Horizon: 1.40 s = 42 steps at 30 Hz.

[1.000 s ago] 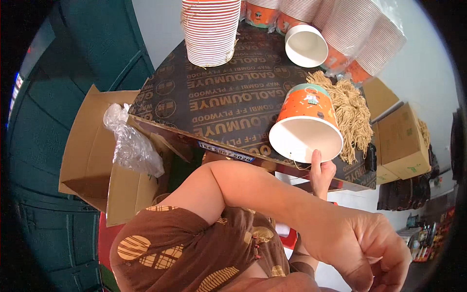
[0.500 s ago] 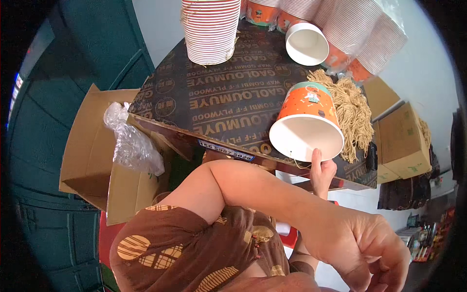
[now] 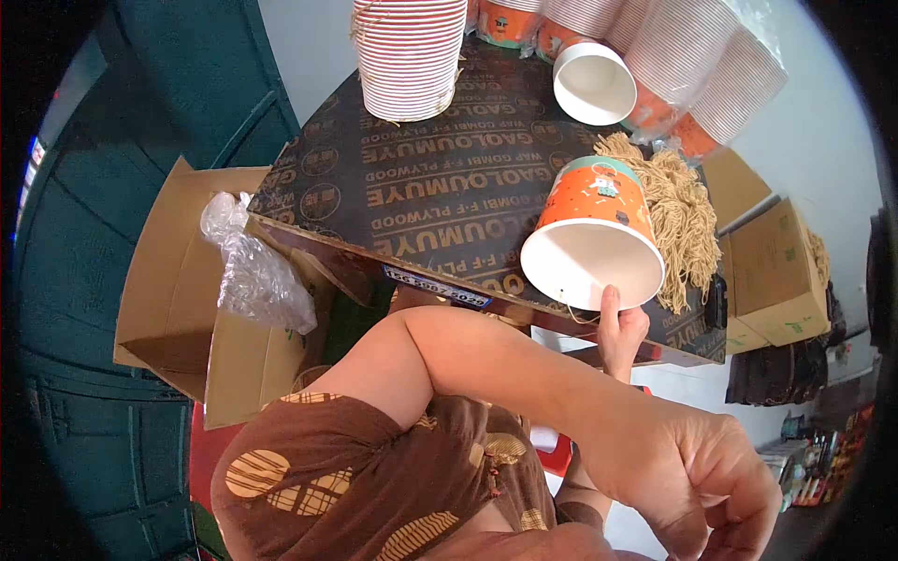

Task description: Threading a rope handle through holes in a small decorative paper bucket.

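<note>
An orange paper bucket (image 3: 599, 208) with a green base band and white inside lies tipped at the table's front edge, its mouth toward me. My right hand (image 3: 625, 329) grips its lower rim, thumb on the inner wall and fingers beneath. A thin cord (image 3: 578, 316) hangs by that rim. Across my body reaches my left arm, passing over the right one. My left hand (image 3: 706, 481) is at the lower right, its fingers curled together; whatever they hold cannot be made out. A heap of tan strings (image 3: 678, 229) lies beside the bucket.
On the dark plywood table (image 3: 421, 187) stand a tall stack of paper buckets (image 3: 412, 65), a white-lined bucket (image 3: 594, 84) on its side and several plastic-wrapped stacks (image 3: 687, 56). An open carton (image 3: 168, 271) with clear plastic (image 3: 267, 285) sits left, another carton (image 3: 772, 276) right.
My left hand has shifted very slightly left. The right hand keeps its grip on the bucket, and the whole view has moved a little.
</note>
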Motion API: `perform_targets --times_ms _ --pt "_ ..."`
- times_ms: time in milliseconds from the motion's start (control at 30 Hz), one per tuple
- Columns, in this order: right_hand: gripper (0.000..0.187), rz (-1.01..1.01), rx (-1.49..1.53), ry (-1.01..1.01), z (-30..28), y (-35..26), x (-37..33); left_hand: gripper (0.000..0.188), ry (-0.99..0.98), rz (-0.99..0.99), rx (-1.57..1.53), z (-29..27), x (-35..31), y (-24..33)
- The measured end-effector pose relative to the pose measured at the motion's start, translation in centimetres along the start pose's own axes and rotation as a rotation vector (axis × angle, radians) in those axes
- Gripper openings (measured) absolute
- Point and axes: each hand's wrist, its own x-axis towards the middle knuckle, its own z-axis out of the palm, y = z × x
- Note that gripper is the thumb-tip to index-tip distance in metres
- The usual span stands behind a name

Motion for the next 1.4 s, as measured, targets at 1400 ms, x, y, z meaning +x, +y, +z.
perform_targets --times_ms 1400 --pt "0.034 0.002 -0.097 0.003 -0.1 0.1 0.5 0.017 1.211 -0.293 2.064 -1.5 -20.4 10.6"
